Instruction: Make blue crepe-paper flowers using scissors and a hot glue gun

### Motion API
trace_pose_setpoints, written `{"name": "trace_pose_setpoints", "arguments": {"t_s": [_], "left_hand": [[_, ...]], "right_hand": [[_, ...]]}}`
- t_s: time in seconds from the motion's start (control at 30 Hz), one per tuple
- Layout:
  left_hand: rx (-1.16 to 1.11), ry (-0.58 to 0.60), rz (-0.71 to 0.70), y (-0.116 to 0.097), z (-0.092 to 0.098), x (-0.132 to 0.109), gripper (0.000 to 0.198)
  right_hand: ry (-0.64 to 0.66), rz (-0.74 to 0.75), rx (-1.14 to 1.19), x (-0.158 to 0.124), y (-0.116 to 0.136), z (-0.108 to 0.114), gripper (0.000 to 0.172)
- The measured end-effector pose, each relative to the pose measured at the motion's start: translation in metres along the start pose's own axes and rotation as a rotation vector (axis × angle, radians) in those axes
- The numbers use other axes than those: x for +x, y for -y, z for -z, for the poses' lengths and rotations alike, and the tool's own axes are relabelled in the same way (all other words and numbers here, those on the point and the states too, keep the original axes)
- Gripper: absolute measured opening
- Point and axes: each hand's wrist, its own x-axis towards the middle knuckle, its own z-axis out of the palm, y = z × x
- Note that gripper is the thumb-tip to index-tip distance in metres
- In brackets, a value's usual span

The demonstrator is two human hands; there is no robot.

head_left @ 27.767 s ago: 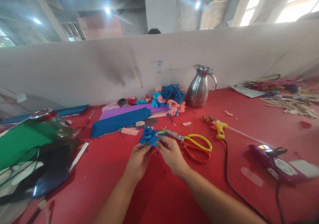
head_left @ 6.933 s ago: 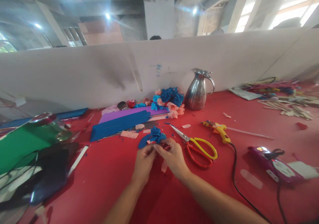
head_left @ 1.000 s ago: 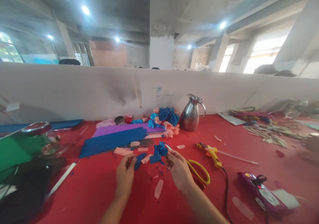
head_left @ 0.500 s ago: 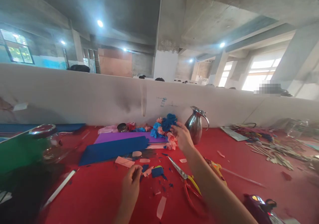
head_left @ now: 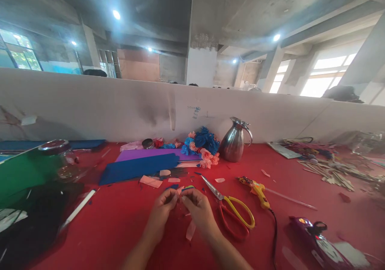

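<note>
My left hand (head_left: 164, 206) and my right hand (head_left: 199, 210) are close together above the red table, thumbs and forefingers pinched. Whatever lies between the fingertips is too small to make out. Just behind them, partly covered by the fingers, are small pink and blue paper pieces. To the right of my right hand lie scissors (head_left: 221, 197) with one yellow and one red handle, their blades apart. Farther back, blue paper flowers (head_left: 207, 140) and pink paper flowers (head_left: 207, 154) are bunched beside a steel jug (head_left: 234, 146).
Dark blue paper (head_left: 138, 169) lies over a purple sheet (head_left: 129, 154). A yellow glue gun (head_left: 259, 192) with a cord rests at right, near a purple device (head_left: 315, 238). A white stick-like tool (head_left: 80, 208) and a lidded jar (head_left: 61, 158) are at left. A white partition (head_left: 120, 109) stands behind.
My right hand has come back from the blue flowers to meet my left hand, which has moved slightly right. The glue gun, earlier mostly behind my forearm, now shows. My view has tilted down slightly.
</note>
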Motion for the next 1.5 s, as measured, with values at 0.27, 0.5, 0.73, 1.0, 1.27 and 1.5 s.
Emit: {"name": "trace_pose_setpoints", "arguments": {"t_s": [0.27, 0.5, 0.73, 1.0, 1.27, 1.5], "left_hand": [[-0.247, 0.015, 0.132, -0.008, -0.010, -0.011, 0.031], [-0.363, -0.016, 0.174, -0.011, -0.012, -0.012, 0.026], [-0.532, -0.109, 0.289, -0.009, -0.007, -0.005, 0.008], [-0.576, -0.096, 0.288, -0.006, -0.004, -0.004, 0.009], [-0.299, -0.111, 0.067, -0.005, -0.012, -0.011, 0.023], [-0.128, -0.131, 0.112, -0.002, -0.015, -0.014, 0.034]], "right_hand": [[0.047, -0.057, 0.042, -0.002, -0.003, 0.000, 0.023], [0.037, -0.120, 0.081, -0.009, 0.008, -0.001, 0.026], [-0.072, -0.182, 0.128, -0.012, 0.014, 0.007, 0.027], [-0.017, -0.238, 0.192, -0.016, 0.013, 0.002, 0.029], [0.057, -0.288, 0.149, -0.024, 0.011, 0.001, 0.028], [0.044, -0.238, 0.095, -0.024, 0.014, 0.002, 0.034]]}}
